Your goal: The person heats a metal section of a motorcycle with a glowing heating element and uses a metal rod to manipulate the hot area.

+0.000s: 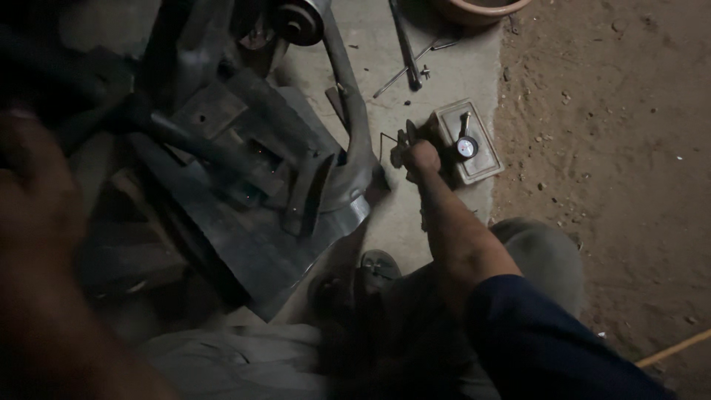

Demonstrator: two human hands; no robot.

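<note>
Dim floor scene; right hand (421, 158) reaches forward and down, fingers curled shut around small dark flat pieces (401, 144), exact kind unclear; these lie at the left edge of a shallow rectangular tray (481, 167) holding a round dial gauge (466, 147); tray's long axis runs away from the body; left hand (33, 192) blurred, near, grip not readable; metal press (252, 170) sits left.

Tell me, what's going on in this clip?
A person crouches over a dim concrete floor. The right hand reaches out to a small dark metal piece beside a flat box with a round dial on top. The left hand is a blur close to the camera, so its grip is unclear. A metal machine sits between them; a foot in a sandal shows below.
</note>
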